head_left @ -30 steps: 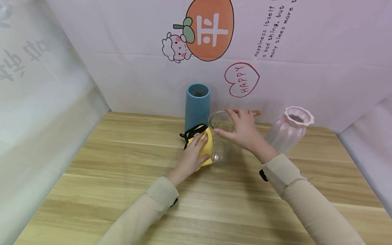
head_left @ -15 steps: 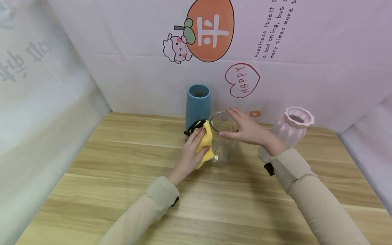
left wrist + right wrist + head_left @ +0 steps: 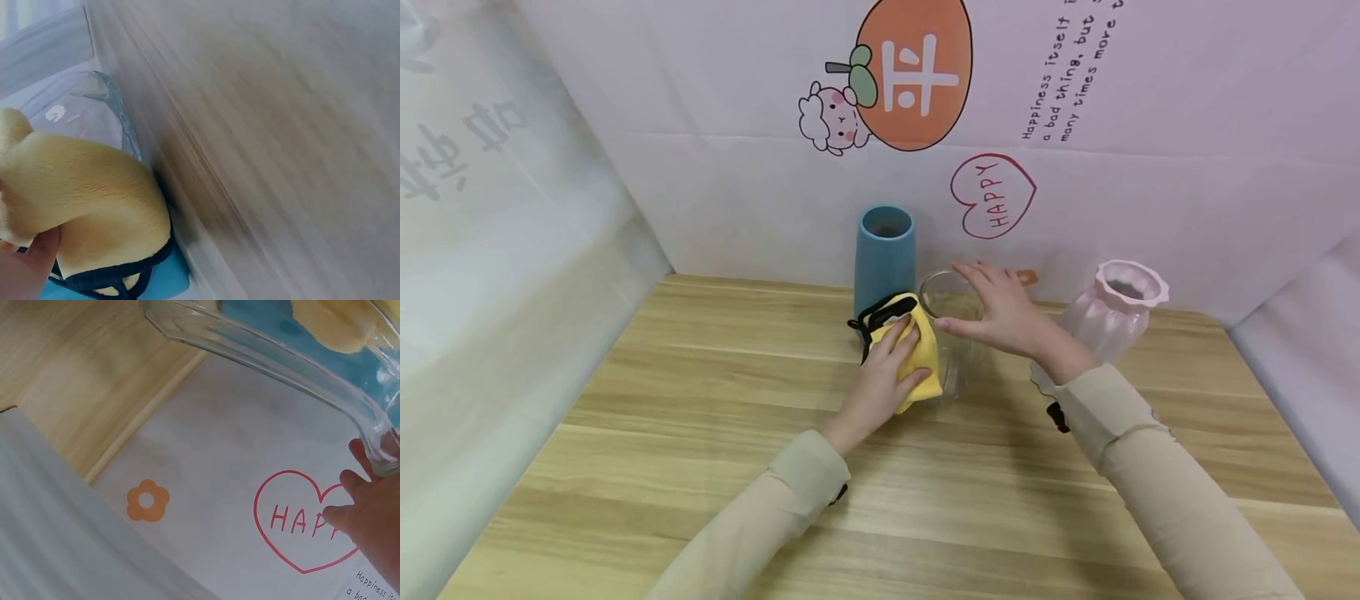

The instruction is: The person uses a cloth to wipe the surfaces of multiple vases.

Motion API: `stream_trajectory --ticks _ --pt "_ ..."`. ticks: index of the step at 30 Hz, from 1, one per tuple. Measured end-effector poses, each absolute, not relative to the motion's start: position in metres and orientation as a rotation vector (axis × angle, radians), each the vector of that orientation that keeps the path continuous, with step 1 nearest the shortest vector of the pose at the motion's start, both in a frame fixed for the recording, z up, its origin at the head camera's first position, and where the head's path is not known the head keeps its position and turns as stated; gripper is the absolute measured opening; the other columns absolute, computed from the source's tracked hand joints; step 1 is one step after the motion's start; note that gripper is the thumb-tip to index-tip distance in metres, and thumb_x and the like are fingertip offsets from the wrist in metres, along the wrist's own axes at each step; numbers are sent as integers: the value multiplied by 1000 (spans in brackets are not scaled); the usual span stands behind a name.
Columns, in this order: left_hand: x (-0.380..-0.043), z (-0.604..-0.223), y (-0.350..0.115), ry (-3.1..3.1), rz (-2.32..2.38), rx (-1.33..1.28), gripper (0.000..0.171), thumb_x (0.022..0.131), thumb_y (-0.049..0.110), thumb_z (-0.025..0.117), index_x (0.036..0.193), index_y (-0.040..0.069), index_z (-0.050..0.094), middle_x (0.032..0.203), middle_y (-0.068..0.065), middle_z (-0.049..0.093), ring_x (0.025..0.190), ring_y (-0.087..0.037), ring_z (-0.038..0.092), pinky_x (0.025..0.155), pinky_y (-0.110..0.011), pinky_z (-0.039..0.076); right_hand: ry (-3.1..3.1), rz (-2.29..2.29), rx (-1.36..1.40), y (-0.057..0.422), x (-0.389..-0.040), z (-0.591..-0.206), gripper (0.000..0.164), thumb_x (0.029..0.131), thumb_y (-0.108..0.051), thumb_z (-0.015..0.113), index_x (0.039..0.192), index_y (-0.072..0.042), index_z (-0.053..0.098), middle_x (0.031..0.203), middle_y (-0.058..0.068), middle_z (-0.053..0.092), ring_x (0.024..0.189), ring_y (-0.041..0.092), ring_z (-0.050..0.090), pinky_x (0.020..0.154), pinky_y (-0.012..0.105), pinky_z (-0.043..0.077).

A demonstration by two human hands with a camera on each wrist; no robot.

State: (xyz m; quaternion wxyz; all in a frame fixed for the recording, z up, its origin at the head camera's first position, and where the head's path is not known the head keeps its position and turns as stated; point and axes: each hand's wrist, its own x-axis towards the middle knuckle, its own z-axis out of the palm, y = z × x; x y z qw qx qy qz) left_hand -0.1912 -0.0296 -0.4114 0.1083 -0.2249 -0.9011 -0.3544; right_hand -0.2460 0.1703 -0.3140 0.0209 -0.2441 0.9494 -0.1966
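My left hand (image 3: pixel 880 379) holds a yellow cloth (image 3: pixel 928 362) with black edging against the left side of a clear glass vase (image 3: pixel 957 375). In the left wrist view the thumb lies on the cloth (image 3: pixel 94 187), and the vase (image 3: pixel 87 109) shows behind it. At the top of the vase, my right hand (image 3: pixel 1003 312) grips the rim, thumb in front and fingers behind. The right wrist view shows those fingers right at the flared rim of the vase (image 3: pixel 275 359). The vase stands upright on the wooden table (image 3: pixel 700 417).
Close behind the cloth is a tall blue vase (image 3: pixel 884 267) near the printed backdrop (image 3: pixel 737 192). To the right, a pink fluted vase (image 3: pixel 1108 317) stands partly hidden by the right forearm. White fabric walls (image 3: pixel 512 292) border the table at its sides.
My left hand and the cloth have shifted slightly right across the front of the glass vase. The right hand has moved a little right and stays at the rim.
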Motion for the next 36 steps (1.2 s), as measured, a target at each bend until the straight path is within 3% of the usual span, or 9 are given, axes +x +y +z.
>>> stream_trajectory --ticks 8,14,19,29,32,36 --pt "-195 -422 -37 -2806 -941 -692 54 92 20 63 141 6 45 153 -14 35 128 -41 48 103 -51 46 2983 -621 -726 174 -245 -317 89 87 -58 58 151 -5 25 156 20 25 146 41 17 118 65 7" --pt "-195 -426 -39 -2711 -1042 -648 54 92 14 62 142 5 44 151 -13 39 138 -38 38 110 -51 39 2967 -602 -819 176 -246 -320 85 88 -51 59 152 -7 24 158 19 22 147 42 13 116 67 5" --pt "-193 -419 -33 -2482 -1232 -581 52 91 10 63 140 0 46 147 -16 43 139 -36 38 114 -47 36 2957 -618 -797 173 -244 -319 85 88 -52 60 152 -8 25 157 18 25 148 39 10 116 67 0" --pt "-189 -409 -17 -2513 -1163 -495 62 86 29 69 139 5 48 150 -14 40 132 -40 43 106 -52 43 3044 -661 -678 158 -240 -320 90 84 -59 62 147 -2 32 151 24 30 146 40 17 115 70 -1" --pt "-190 -414 -17 -2560 -1102 -499 63 84 30 71 138 7 50 150 -13 40 126 -41 48 99 -52 48 3063 -668 -654 156 -239 -321 89 84 -56 63 147 -2 32 149 24 31 144 40 20 114 71 1" --pt "-192 -417 -21 -2614 -1095 -530 63 84 27 71 139 7 49 150 -14 40 128 -42 47 103 -52 46 3082 -669 -633 155 -238 -321 88 84 -54 64 147 -1 32 147 25 33 143 40 22 114 71 2"
